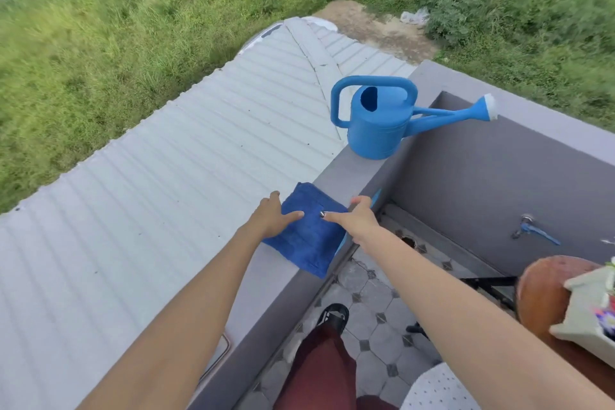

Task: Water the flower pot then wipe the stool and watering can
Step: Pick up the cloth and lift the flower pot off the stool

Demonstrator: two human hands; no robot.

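Note:
A blue watering can (379,123) stands upright on top of the grey parapet wall (336,173), its spout pointing right. Nearer to me a folded blue cloth (309,240) lies flat on the same wall top. My left hand (271,218) rests on the cloth's left edge with fingers spread. My right hand (357,218) rests on its right edge, fingers extended. Neither hand grips the cloth. At the right edge a white flower pot (589,313) sits on a round brown stool (545,293).
Beyond the wall lies a white corrugated roof (166,176), then grass. Inside the wall is a tiled balcony floor (372,319), a blue tap (532,230) on the far wall, my shoe (332,314) and a white perforated seat (436,389) at the bottom.

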